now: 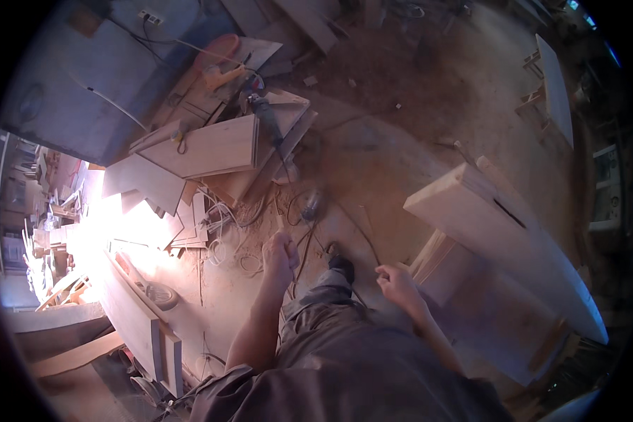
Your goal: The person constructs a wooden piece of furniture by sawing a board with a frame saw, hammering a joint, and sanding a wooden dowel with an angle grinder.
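Observation:
My left hand point(281, 253) is closed in a fist above the dusty floor, in front of my body. A small pale tip point(279, 216) shows just above it; I cannot make out whether the fist holds it. My right hand point(395, 281) has its fingers curled in, close to a wooden panel assembly point(478, 211) on the right. A thin dark cord point(359, 228) runs over the floor up to the fingers of this hand, but whether it is gripped is unclear. Between the hands my shoe point(339, 261) stands on the floor.
Stacked boards point(204, 148) lie ahead to the left with a power tool point(264, 112) on top. Loose cables point(221, 211) tangle on the floor. Upright panels point(137, 316) stand at the near left. A long white board point(555, 91) is at the far right.

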### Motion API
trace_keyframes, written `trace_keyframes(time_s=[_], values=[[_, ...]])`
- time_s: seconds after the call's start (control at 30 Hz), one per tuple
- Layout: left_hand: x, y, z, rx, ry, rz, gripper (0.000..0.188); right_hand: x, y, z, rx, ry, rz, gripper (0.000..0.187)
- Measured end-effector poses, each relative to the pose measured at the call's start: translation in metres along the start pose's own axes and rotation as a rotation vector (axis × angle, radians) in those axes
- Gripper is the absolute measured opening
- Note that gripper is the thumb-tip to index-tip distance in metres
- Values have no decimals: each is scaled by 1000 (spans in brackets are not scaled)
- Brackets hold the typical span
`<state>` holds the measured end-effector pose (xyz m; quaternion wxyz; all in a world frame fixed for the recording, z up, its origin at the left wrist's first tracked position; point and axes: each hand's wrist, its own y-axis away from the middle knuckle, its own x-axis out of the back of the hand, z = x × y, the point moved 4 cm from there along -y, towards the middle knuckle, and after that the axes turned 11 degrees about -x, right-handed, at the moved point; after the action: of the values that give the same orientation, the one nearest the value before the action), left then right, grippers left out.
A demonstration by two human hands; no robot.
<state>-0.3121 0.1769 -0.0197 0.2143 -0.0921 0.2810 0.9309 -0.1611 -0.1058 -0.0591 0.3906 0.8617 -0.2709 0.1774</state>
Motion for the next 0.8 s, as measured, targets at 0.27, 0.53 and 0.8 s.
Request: trace_keyframes(time_s=[0.27,0.53,0.8], values=[[-2,-60,67,-185,-290,-92,32,3,-208,-80,-81,-367,-118,29],[-2,-116,102,-161,-350,232,35,55,-461,-70,-219,-221,-197,10],[-3,-182,60,-53,-240,781,39,79,-696,-132,241,1019,-434,18]])
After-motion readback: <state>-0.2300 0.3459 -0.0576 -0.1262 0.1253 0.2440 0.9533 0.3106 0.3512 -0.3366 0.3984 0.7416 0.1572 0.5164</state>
